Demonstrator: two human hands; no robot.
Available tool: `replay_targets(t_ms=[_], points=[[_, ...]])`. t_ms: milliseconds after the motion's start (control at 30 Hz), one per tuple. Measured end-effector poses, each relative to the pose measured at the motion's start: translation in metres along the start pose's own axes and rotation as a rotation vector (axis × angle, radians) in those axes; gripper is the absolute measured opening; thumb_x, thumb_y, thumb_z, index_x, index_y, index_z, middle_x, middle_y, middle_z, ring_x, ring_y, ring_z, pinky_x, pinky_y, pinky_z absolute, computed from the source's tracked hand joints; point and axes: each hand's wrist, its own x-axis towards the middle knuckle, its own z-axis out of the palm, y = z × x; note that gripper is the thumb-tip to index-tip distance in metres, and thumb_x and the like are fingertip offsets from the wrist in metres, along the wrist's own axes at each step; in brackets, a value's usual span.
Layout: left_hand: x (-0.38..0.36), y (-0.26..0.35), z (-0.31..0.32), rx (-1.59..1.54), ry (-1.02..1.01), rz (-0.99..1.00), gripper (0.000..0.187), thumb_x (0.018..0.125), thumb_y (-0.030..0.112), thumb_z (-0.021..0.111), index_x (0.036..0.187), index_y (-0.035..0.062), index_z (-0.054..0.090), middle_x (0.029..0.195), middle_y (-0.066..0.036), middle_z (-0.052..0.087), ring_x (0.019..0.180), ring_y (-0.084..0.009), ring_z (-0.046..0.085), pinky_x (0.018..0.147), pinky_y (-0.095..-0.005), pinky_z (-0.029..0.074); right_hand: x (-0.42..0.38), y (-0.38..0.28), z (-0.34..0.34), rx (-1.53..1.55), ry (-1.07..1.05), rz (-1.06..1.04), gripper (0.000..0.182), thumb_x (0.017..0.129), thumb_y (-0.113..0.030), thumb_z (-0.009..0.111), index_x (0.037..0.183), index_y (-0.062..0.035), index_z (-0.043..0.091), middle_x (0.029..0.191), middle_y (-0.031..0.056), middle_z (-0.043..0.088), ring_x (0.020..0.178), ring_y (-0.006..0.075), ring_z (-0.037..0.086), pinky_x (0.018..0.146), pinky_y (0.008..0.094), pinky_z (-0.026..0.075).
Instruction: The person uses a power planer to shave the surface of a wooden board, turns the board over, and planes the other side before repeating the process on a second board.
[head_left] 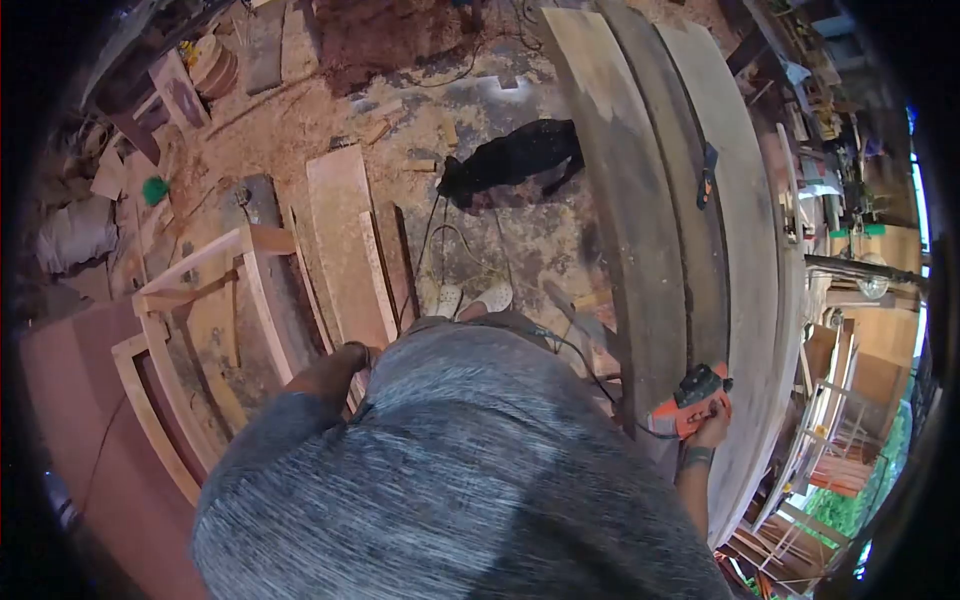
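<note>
My right hand is closed round the handle of an orange and black electric planer with a dark cord. The planer is over the near end of several long, thick wooden planks lying side by side on my right. A small dark hand tool with an orange part lies farther along on these planks. At my left hip is my left hand, close to a pale board; shadow and my shirt hide its fingers, so its hold cannot be made out.
A light wooden frame stands at my left beside a reddish-brown panel. Ahead, a black dog is on the floor among sawdust and offcuts. A cord runs near my legs. Stacked timber is at far right.
</note>
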Motion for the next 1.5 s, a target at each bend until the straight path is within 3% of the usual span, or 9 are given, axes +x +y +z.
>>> replay_targets(t_ms=[167,267,367,433,633,733,833,933,1500], points=[[-0.032,0.044,-0.061,0.422,0.251,0.026,0.036,0.098,0.022,0.057,0.126,0.0049,0.073,0.12,-0.017,0.075,0.113,-0.034,0.071,0.099,-0.0449,0.054,0.003,0.006,-0.006,-0.016,0.032,0.028,0.01,0.097,-0.02,0.064,0.096,-0.0096,0.067,0.073,-0.0013,0.057,0.059,0.0112,0.052,0.053,0.0272,0.044],[0.002,0.022,-0.085,0.573,0.41,-0.022,0.031,0.09,0.023,0.064,0.114,0.0078,0.077,0.109,-0.015,0.077,0.094,-0.0309,0.073,0.084,-0.0439,0.058,-0.01,-0.002,-0.001,-0.005,0.023,-0.002,0.01,0.097,-0.019,0.065,0.097,-0.0099,0.067,0.076,-0.0011,0.059,0.058,0.0117,0.052,0.052,0.0274,0.043],[-0.011,0.025,-0.089,0.995,0.056,0.056,0.034,0.085,0.023,0.067,0.114,0.0084,0.078,0.107,-0.013,0.077,0.091,-0.0289,0.073,0.082,-0.0438,0.058,-0.007,0.0,0.005,0.014,0.018,-0.057,0.01,0.097,-0.02,0.064,0.098,-0.0099,0.068,0.078,-0.0004,0.061,0.055,0.013,0.052,0.048,0.0287,0.043],[0.013,0.003,-0.062,0.75,-0.102,0.129,0.037,0.096,0.033,0.061,0.116,0.0053,0.074,0.111,-0.011,0.076,0.098,-0.0297,0.074,0.081,-0.0424,0.061,-0.019,-0.008,0.012,0.013,0.018,-0.049,0.011,0.097,-0.02,0.064,0.1,-0.0095,0.068,0.079,0.0,0.062,0.054,0.0135,0.051,0.046,0.0286,0.043],[-0.04,-0.005,0.008,0.133,-0.214,0.013,0.037,0.097,0.034,0.061,0.117,0.0059,0.073,0.113,-0.011,0.076,0.099,-0.0299,0.073,0.082,-0.0429,0.06,-0.032,-0.014,0.032,0.08,0.176,0.005,0.012,0.098,-0.022,0.063,0.097,-0.0106,0.067,0.075,-0.0009,0.059,0.052,0.0114,0.049,0.045,0.0266,0.041],[-0.05,-0.006,0.008,0.121,-0.21,0.0,0.037,0.097,0.034,0.06,0.118,0.0061,0.073,0.114,-0.011,0.075,0.1,-0.03,0.073,0.082,-0.0431,0.06,0.005,0.004,-0.012,0.0,-0.112,0.055,0.027,0.101,-0.018,0.056,0.125,-0.0121,0.066,0.109,0.0023,0.067,0.098,0.017,0.064,0.079,0.0329,0.052],[-0.048,-0.001,0.005,0.143,-0.203,0.001,0.037,0.097,0.035,0.06,0.118,0.0064,0.073,0.114,-0.011,0.075,0.101,-0.0301,0.072,0.083,-0.0433,0.06,-0.002,-0.002,-0.009,-0.014,-0.116,0.102,0.027,0.1,-0.019,0.056,0.125,-0.0123,0.065,0.11,0.0019,0.067,0.098,0.0176,0.064,0.082,0.0337,0.052],[-0.043,0.005,0.002,0.171,-0.202,0.016,0.038,0.097,0.035,0.06,0.118,0.0067,0.073,0.115,-0.011,0.074,0.102,-0.0302,0.072,0.083,-0.0435,0.059,-0.036,-0.019,0.028,0.056,0.109,0.073,0.014,0.099,-0.023,0.061,0.097,-0.0106,0.066,0.072,0.0001,0.056,0.052,0.012,0.048,0.046,0.0277,0.041],[-0.071,0.002,-0.002,0.265,-0.314,-0.031,0.039,0.098,0.036,0.059,0.121,0.0082,0.072,0.12,-0.012,0.072,0.107,-0.0307,0.069,0.087,-0.0447,0.058,-0.018,-0.011,0.009,0.0,-0.017,-0.025,0.015,0.099,-0.023,0.062,0.105,-0.0097,0.065,0.073,-0.0002,0.054,0.051,0.0136,0.049,0.042,0.0301,0.042]])
